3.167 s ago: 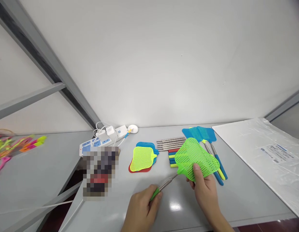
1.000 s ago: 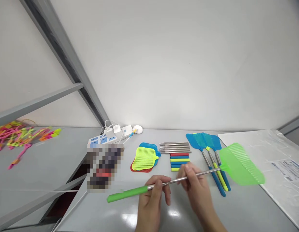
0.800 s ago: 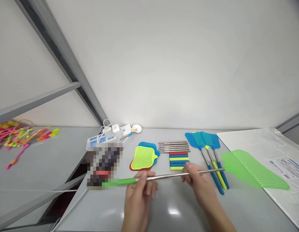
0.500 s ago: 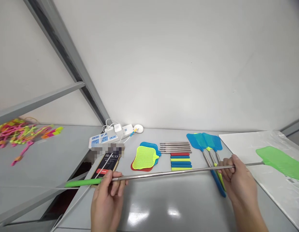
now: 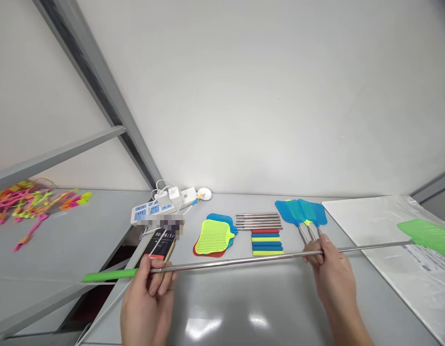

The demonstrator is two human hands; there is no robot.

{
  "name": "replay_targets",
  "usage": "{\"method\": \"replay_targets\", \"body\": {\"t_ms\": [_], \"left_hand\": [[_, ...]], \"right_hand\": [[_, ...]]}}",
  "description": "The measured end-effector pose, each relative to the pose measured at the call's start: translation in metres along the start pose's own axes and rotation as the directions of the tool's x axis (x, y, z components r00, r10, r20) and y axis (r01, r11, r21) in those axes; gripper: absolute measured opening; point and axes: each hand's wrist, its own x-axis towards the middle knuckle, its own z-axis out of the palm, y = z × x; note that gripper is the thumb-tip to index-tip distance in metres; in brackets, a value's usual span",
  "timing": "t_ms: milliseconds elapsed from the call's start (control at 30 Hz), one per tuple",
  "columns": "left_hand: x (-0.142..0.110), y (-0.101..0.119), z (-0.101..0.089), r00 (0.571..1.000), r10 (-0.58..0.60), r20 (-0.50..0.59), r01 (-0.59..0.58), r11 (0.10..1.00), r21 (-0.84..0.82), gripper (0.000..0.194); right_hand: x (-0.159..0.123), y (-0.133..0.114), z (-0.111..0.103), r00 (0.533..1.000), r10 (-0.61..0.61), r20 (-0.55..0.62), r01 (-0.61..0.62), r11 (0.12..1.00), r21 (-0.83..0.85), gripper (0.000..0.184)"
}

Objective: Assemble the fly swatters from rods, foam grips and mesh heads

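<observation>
A green fly swatter with a long steel telescopic rod stretches across the view in both hands. My left hand is closed on the rod's left end, just beside the green grip. Farther right, my right hand pinches the rod between thumb and fingers. The green mesh head extends past the right edge, over a white plastic-wrapped sheet. Behind my right hand lie several swatters with blue heads; their handles are partly hidden by the hand.
Loose swatter heads, steel rods and coloured grips lie grouped on the grey table. A phone, cables and a power strip are at left. Bright tangled items lie beyond the metal frame.
The swatter spans more of the view: its grip has shifted left with my left hand, its head right. My right hand now holds the rod farther from the head.
</observation>
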Motion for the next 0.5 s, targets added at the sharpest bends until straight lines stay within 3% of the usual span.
{"method": "replay_targets", "body": {"t_ms": [200,367,500], "left_hand": [[0.005,0.007,-0.005,0.996,-0.023,0.087,0.026,0.999,-0.041,0.026],[0.012,0.018,-0.022,0.998,0.060,0.011,-0.056,0.969,-0.240,0.013],[0.017,0.017,-0.023,0.992,0.122,0.045,-0.104,0.953,-0.285,0.011]], "right_hand": [[0.013,-0.005,-0.021,0.998,0.044,0.035,-0.043,0.999,-0.027,0.056],[0.017,-0.002,-0.042,0.996,-0.005,-0.093,0.017,0.992,0.127,0.052],[0.017,-0.003,-0.044,0.989,-0.025,-0.143,0.053,0.979,0.194,0.049]]}}
